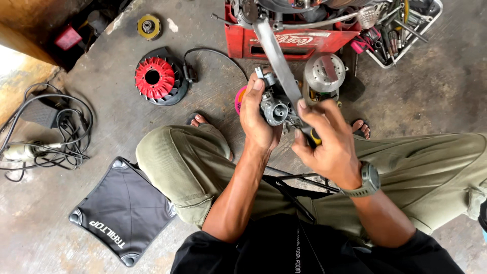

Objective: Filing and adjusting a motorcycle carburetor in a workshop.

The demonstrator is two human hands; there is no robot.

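Olive-trousered knees frame both hands above the concrete floor [213, 96]. Right hand [329, 144] has its grip closed round a screwdriver [310, 134] with a yellow-and-black handle, tip at the carburetor [274, 104]. Left hand [256, 119] wraps that metal carburetor firmly. Farther off lie a red fan wheel [153, 77] and a red crate [289, 43].

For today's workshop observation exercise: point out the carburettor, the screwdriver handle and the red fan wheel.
carburettor [275, 107]: head view, on its round metal body.
screwdriver handle [312, 136]: head view, on the black and yellow grip in the right hand.
red fan wheel [154, 77]: head view, on its finned face.
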